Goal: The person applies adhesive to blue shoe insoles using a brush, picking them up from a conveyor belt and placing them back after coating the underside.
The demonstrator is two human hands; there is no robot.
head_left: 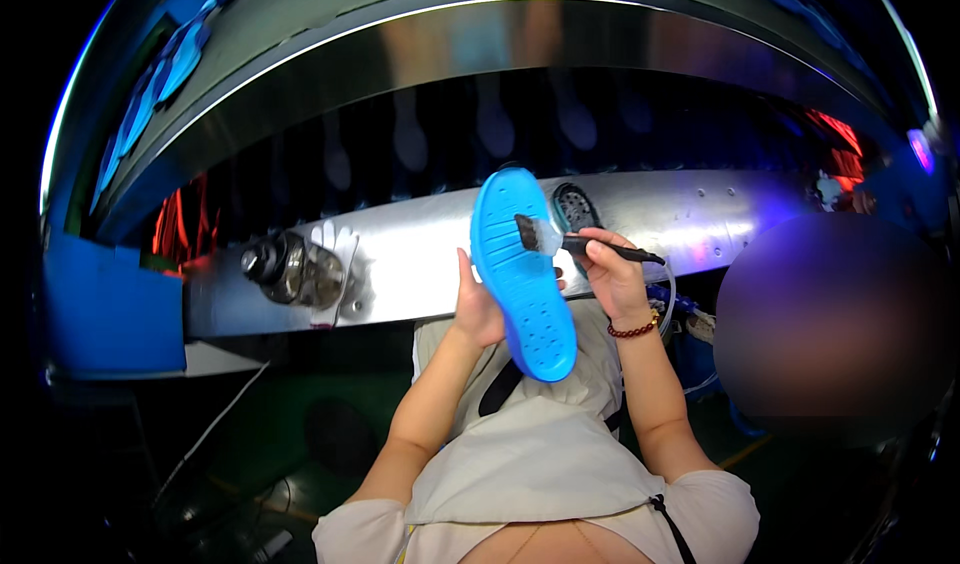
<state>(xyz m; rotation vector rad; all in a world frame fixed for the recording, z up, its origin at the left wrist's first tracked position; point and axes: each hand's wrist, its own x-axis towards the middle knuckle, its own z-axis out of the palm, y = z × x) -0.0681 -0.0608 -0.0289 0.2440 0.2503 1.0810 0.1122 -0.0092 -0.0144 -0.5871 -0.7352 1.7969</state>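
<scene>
A metal ledge (420, 254) spans the space in front of the person, and on its left part stands a clear bottle (300, 272) with a dark cap, a white glove (336, 241) just beside it. Near the middle lies a dark sole (574, 207) with a holed face, its lower part hidden by the brush and the right hand. Beyond the ledge, pale sole-like shapes (410, 132) form a row in the dark (too dim to tell exactly what they are), with red strips (186, 226) at the left end and a blue panel (110, 304) below them. A blurred round patch (835, 324) blocks the view at the right. The blue sole (528, 299) is held up over the near edge of the ledge and the person's lap, covering part of both. Its long axis runs away from the person, leaning a little left at the far end; the broader end points toward the ledge, the narrower one toward the body, and the grooved, holed face is turned up. The left hand (481, 309) grips it, thumb along the left edge, fingers behind. The right hand (614, 276) closes round a black-handled brush (547, 237), bristles pointing left over the sole's broader half; whether they press on it is hard to tell.
</scene>
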